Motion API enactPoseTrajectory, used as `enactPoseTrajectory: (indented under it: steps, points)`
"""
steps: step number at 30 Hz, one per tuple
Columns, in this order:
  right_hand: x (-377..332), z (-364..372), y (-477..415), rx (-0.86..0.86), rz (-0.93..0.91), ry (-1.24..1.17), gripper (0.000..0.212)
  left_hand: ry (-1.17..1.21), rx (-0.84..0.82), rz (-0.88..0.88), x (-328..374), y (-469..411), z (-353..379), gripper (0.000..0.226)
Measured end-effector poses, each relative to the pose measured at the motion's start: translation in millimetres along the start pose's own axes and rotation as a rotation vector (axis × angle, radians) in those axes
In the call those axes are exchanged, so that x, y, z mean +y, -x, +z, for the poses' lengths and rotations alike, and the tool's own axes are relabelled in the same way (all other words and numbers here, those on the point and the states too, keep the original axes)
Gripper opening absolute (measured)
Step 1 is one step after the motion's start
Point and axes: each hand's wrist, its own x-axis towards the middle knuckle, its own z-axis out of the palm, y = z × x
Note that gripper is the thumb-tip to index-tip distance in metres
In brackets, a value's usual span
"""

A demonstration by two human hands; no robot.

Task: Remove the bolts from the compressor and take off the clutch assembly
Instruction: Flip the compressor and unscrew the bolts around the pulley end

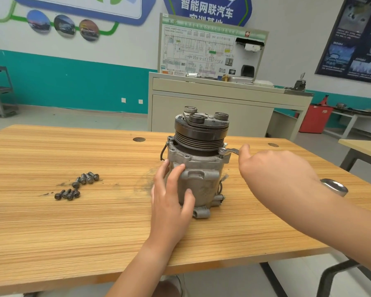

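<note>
two bare forearms come in from the bottom edge, cut off by it, and reach over the near edge of a wooden desk (73,232). the left hand (171,196) lies flat against the near side of the compressor (199,181), fingers straight and spread, thumb low on the grey body, nothing gripped. the compressor stands upright a little right of the desk's middle, well back from the near edge. the dark grooved clutch assembly (201,129) sits on top of it.

the right hand (272,168) is seen from the back, level with the compressor's upper flange, thumb raised. a small wrench (228,151) juts sideways from the right of that flange and its handle meets the hand at the thumb. the fingers are hidden behind the hand, so it cannot be told whether they close on the handle.

a cluster of loose bolts (77,186) lies on the desk well to the left of the compressor, with bare wood all round them and wide open surface to the left and front. to the right, a shiny round metal object (335,186) sits near the desk's right edge, half covered by the right forearm and too hidden to identify.

beyond the far edge stands a grey cabinet (212,112). the corner of a second desk (362,146) shows at far right, cut off by the frame.
</note>
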Motion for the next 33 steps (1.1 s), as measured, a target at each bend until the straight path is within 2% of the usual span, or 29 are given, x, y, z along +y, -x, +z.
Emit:
enactPoseTrajectory:
  steps: [3,8,12,14,15,18,20,21,24,28,29,32,33]
  points:
    - [-1.3,-12.2,-3.4,-0.020,-0.062,0.039,0.050,-0.012,0.000,0.010,-1.2,0.5,-0.9,0.052]
    - [4.2,7.1,-5.1,0.064,-0.090,0.125,0.061,-0.020,-0.013,0.006,-1.3,1.0,-2.7,0.051]
    - [39.7,25.8,-18.0,0.120,-0.147,0.041,0.060,-0.020,-0.020,0.014,-2.4,0.7,-3.4,0.051]
    - [52.3,33.6,-27.9,0.138,-0.170,0.072,0.061,-0.011,-0.016,0.019,-3.1,0.3,-2.8,0.051]
    - [54.7,37.4,-33.5,0.148,-0.169,0.109,0.059,-0.008,-0.011,0.022,-3.3,-0.2,-2.4,0.051]
    - [54.0,49.1,-55.0,0.181,-0.120,0.140,0.034,-0.014,-0.011,0.023,-3.4,-0.3,-2.4,0.051]
    - [46.7,57.4,-70.8,0.289,-0.101,0.092,0.026,-0.014,-0.023,0.022,-3.4,0.0,-3.5,0.051]
    - [44.2,64.1,-79.1,0.397,-0.102,0.072,0.027,-0.015,-0.026,0.023,-3.6,0.2,-4.1,0.051]
    - [37.1,72.8,-93.7,0.719,-0.123,-0.155,0.031,-0.017,-0.027,0.026,-4.5,0.0,-4.3,0.051]
    - [34.2,81.4,-94.0,0.767,-0.145,-0.315,0.026,-0.012,-0.033,0.023,-4.7,0.5,-4.3,0.051]
    - [36.2,82.5,-88.9,0.770,-0.104,-0.436,0.024,-0.011,-0.031,0.025,-4.8,0.5,-3.9,0.051]
    - [42.5,73.9,-58.2,0.740,0.095,-1.028,0.032,-0.002,-0.022,0.023,-5.7,0.4,-3.1,0.051]
    - [43.3,71.4,-46.7,0.740,0.107,-1.101,0.034,0.000,-0.021,0.022,-5.9,0.5,-3.0,0.051]
